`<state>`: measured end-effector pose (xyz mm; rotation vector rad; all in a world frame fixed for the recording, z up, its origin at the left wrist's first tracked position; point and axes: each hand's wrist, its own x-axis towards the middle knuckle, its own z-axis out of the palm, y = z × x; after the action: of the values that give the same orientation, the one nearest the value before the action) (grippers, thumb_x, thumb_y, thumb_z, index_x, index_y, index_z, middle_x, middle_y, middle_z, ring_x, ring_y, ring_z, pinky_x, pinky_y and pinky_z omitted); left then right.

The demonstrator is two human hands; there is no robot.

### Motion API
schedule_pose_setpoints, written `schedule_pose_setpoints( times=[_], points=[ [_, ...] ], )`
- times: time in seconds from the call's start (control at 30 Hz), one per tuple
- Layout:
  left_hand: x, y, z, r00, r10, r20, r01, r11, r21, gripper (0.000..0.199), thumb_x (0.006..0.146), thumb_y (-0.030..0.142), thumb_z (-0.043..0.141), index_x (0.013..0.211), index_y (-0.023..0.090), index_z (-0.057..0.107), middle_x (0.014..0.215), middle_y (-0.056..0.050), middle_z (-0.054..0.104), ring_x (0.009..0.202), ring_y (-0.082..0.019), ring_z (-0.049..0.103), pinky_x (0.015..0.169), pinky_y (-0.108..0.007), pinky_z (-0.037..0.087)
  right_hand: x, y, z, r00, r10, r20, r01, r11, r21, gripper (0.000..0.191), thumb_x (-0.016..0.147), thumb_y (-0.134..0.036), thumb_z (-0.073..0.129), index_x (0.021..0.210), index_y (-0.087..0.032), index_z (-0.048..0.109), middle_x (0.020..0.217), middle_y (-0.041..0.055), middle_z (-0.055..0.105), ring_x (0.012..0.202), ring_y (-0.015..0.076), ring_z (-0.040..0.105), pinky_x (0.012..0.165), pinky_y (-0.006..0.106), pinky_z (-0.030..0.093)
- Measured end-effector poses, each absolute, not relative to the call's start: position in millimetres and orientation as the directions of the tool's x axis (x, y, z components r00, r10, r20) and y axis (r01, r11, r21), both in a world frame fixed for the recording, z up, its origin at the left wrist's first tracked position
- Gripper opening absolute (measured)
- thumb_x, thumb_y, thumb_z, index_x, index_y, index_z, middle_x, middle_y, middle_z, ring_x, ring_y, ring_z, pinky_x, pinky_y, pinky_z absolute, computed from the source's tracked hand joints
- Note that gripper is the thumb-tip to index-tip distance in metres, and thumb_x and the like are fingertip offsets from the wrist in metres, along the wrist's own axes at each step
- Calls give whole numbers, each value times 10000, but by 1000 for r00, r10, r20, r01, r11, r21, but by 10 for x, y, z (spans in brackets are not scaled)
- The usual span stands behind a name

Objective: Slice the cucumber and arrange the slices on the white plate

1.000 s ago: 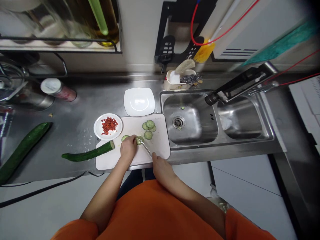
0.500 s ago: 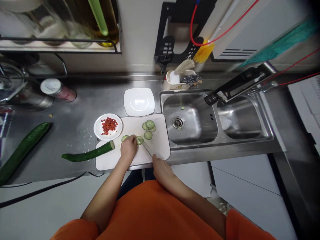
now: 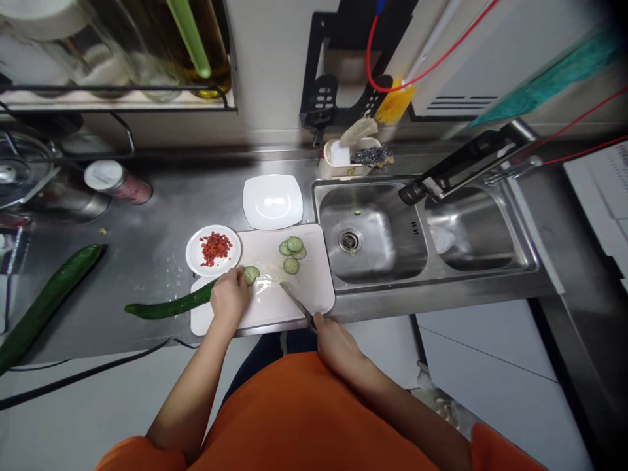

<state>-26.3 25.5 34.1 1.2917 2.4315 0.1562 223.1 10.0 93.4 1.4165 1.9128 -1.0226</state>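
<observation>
My left hand (image 3: 229,294) is closed over the left part of the white cutting board (image 3: 269,311), its fingertips at a cucumber slice (image 3: 252,275). Under and beside that hand lies a partly cut cucumber (image 3: 169,307), its cut end hidden by the fingers. My right hand (image 3: 338,343) grips the handle of a knife (image 3: 298,303) near the board's front right edge. The blade points up and left, low over the board. Several more cucumber slices (image 3: 293,246) lie at the board's upper right, and wet specks mark its middle.
A plate of chopped red pieces (image 3: 214,271) overlaps the board's left corner. Behind the board stands a white square plate (image 3: 273,212). To the right is a double sink (image 3: 373,242) with a faucet (image 3: 449,167). A whole cucumber (image 3: 49,297) and a lidded canister (image 3: 118,182) are at left.
My left hand has moved left toward the cut cucumber, and the slice at its fingertips has shifted left with it. The knife has drawn back to the right, away from that slice.
</observation>
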Motion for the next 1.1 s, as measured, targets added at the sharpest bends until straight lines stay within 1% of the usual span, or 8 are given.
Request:
schedule_pose_setpoints(
  times=[0.1, 0.17, 0.27, 0.37, 0.5, 0.77, 0.9, 1.1],
  points=[
    [-309, 235, 383, -528, 810, -253, 798, 576, 177, 303, 884, 323, 427, 1057, 197, 641, 920, -114, 657, 832, -251, 615, 699, -328, 429, 2223, 110, 947, -296, 541, -787, 955, 155, -253, 419, 778, 37, 351, 1117, -149, 514, 939, 108, 682, 861, 206, 645, 667, 260, 356],
    [-286, 248, 390, -523, 820, -231, 804, 565, 185, 300, 884, 315, 432, 1067, 196, 638, 964, -121, 641, 869, -251, 608, 726, -332, 438, 2232, 118, 962, -291, 543, -788, 957, 154, -247, 411, 781, 37, 353, 1111, -148, 513, 936, 110, 680, 854, 206, 642, 659, 260, 350],
    [-160, 326, 365, -439, 874, -210, 819, 485, 306, 292, 868, 314, 473, 1077, 190, 636, 1041, -114, 628, 931, -239, 595, 817, -338, 444, 2275, 143, 999, -281, 550, -787, 959, 139, -245, 386, 786, 31, 353, 1086, -149, 518, 918, 106, 676, 848, 202, 637, 658, 258, 349],
    [62, 471, 288, -312, 918, -246, 803, 393, 448, 320, 837, 345, 544, 1093, 170, 622, 1026, -101, 638, 975, -232, 582, 877, -331, 441, 2335, 181, 1050, -261, 557, -789, 964, 114, -238, 376, 787, 31, 341, 1070, -143, 518, 912, 108, 672, 853, 202, 633, 665, 262, 352],
    [382, 647, 143, -243, 927, -287, 800, 358, 481, 386, 764, 353, 647, 1094, 157, 601, 1045, -109, 607, 1022, -248, 557, 890, -338, 442, 2410, 210, 1089, -220, 559, -799, 974, 79, -213, 366, 778, 34, 347, 1060, -136, 507, 948, 123, 669, 855, 207, 634, 645, 268, 346],
    [580, 714, 50, -326, 910, -257, 749, 414, 517, 286, 698, 231, 667, 959, 173, 564, 975, -86, 569, 957, -231, 558, 837, -330, 445, 2491, 150, 997, -185, 584, -790, 980, 52, -191, 353, 788, 32, 343, 1051, -149, 495, 927, 109, 670, 834, 190, 639, 628, 260, 342],
    [585, 732, 104, -311, 897, -315, 722, 439, 536, 251, 696, 231, 658, 907, 191, 529, 829, -39, 598, 819, -212, 580, 731, -305, 433, 2479, 175, 1017, -188, 564, -804, 979, 46, -197, 364, 800, 22, 341, 1084, -142, 501, 948, 121, 667, 859, 199, 636, 655, 263, 364],
    [501, 680, 178, -313, 869, -384, 575, 495, 651, 273, 711, 210, 613, 968, 208, 522, 717, 25, 618, 646, -146, 579, 629, -247, 403, 2475, 210, 1016, -181, 571, -801, 982, 57, -181, 372, 810, 20, 333, 1099, -141, 504, 878, 111, 669, 835, 207, 639, 645, 262, 359]
  ],
)
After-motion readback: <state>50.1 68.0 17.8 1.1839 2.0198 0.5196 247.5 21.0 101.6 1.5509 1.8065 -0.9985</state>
